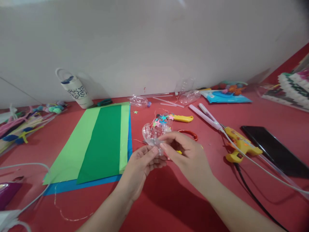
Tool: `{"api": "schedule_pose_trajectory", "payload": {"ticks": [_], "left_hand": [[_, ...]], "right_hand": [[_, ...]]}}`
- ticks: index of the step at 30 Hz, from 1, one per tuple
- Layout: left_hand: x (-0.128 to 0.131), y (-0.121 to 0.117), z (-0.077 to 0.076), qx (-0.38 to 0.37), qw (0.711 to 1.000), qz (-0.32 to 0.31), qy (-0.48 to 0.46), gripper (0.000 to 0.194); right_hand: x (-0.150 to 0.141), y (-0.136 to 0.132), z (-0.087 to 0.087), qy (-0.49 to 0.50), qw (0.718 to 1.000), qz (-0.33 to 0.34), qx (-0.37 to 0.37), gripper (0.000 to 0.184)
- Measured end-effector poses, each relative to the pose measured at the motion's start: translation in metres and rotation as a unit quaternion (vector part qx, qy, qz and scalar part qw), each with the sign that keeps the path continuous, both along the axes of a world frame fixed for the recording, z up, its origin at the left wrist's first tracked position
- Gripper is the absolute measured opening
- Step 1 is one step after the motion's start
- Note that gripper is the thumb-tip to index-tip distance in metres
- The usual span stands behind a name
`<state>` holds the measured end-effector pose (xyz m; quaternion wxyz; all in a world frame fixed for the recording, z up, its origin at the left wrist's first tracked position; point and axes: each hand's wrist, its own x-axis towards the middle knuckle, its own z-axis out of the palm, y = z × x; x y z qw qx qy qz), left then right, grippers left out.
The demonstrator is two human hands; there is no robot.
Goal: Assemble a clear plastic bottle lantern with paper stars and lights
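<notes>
Between my hands is a see-through cut plastic bottle piece (152, 132), its curved flaps spreading away from me. My left hand (144, 158) grips it from below, thumb on top and fingers curled under. The thumb and forefinger of my right hand (184, 149) pinch its near end; fingers partly hide that spot. Just beyond lie several coloured star shapes (163, 118) with thin wire. A yellow cutter knife (183, 118) and a red-orange handle loop (190, 132), perhaps of scissors, lie close to my right hand.
Green paper sheets (102, 141) lie left, over a blue sheet. A white tumbler (76, 91) and a small plastic bottle (139, 101) stand or lie behind. To the right are a pink hair straightener (205, 116), a yellow glue gun (238, 143) with its cord, a phone (275, 149) and a blue wipes pack (225, 96).
</notes>
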<state>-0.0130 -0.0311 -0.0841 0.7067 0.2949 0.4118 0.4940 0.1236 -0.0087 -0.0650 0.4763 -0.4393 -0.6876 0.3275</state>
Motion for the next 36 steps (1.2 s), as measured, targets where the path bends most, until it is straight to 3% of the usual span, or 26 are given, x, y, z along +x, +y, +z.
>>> {"api": "schedule_pose_trajectory", "payload": {"ticks": [5, 10, 15, 24, 31, 36], "left_hand": [[0.0, -0.001, 0.0, 0.003, 1.0, -0.001, 0.003, 0.017], [0.0, 0.001, 0.002, 0.001, 1.0, 0.003, 0.002, 0.016], [0.0, 0.0, 0.003, -0.001, 1.0, 0.014, -0.002, 0.018], [0.0, 0.0, 0.0, 0.009, 1.0, 0.012, -0.003, 0.017], [-0.001, 0.001, 0.001, 0.082, 0.996, 0.023, 0.004, 0.015], [-0.002, 0.004, 0.003, 0.1, 0.993, 0.06, 0.031, 0.021]], "right_hand": [[0.001, 0.0, -0.007, -0.109, 0.981, -0.004, 0.16, 0.009], [-0.001, 0.002, -0.014, -0.126, 0.964, -0.015, 0.233, 0.009], [-0.002, 0.003, -0.016, -0.113, 0.957, -0.011, 0.268, 0.013], [-0.003, 0.004, -0.016, -0.12, 0.958, -0.005, 0.261, 0.015], [0.002, 0.0, -0.009, -0.109, 0.943, -0.016, 0.314, 0.014], [0.01, -0.002, -0.004, -0.111, 0.922, -0.015, 0.37, 0.034]]}}
